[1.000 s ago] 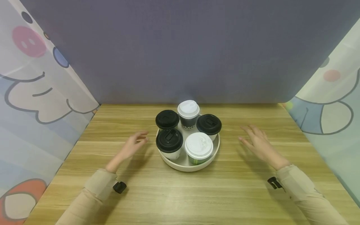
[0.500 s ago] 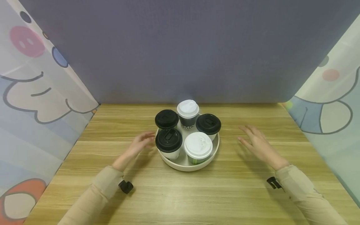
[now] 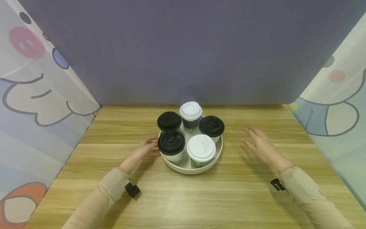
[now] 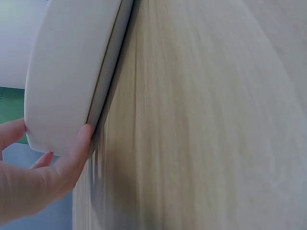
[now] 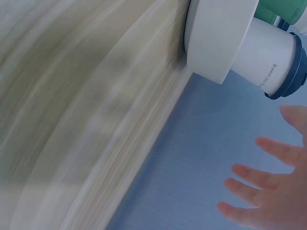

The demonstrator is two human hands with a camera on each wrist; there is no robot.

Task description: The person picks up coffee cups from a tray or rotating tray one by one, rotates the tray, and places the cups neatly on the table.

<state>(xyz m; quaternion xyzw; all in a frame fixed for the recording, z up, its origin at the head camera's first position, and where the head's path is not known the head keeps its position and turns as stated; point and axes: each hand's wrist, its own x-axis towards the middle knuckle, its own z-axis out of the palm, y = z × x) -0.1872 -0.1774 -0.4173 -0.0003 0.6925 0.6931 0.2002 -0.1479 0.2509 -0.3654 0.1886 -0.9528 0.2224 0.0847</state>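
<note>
We saw that the left hand (image 3: pixel 146 149) had just come in to the round tray (image 3: pixel 190 171), its thumb and fingers spanning the wall and holding it, so one side was gripped. The right hand (image 3: pixel 261 147) hung spread, holding nothing, apart from the other side. The tray, bearing five lidded cups (image 3: pixel 201 149), stood on the wooden table (image 3: pixel 183 203), before a grey wall (image 3: pixel 183 54) between cartoon curtains (image 3: pixel 21 105).

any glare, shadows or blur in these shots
Head view: pale sheen on the near tabletop, soft shadows by the left hand and right hand; left wrist view: tabletop grain looks smeared, tray edges crisper; right wrist view: blurry dark patches on the tabletop, cup lettering partly readable.
</note>
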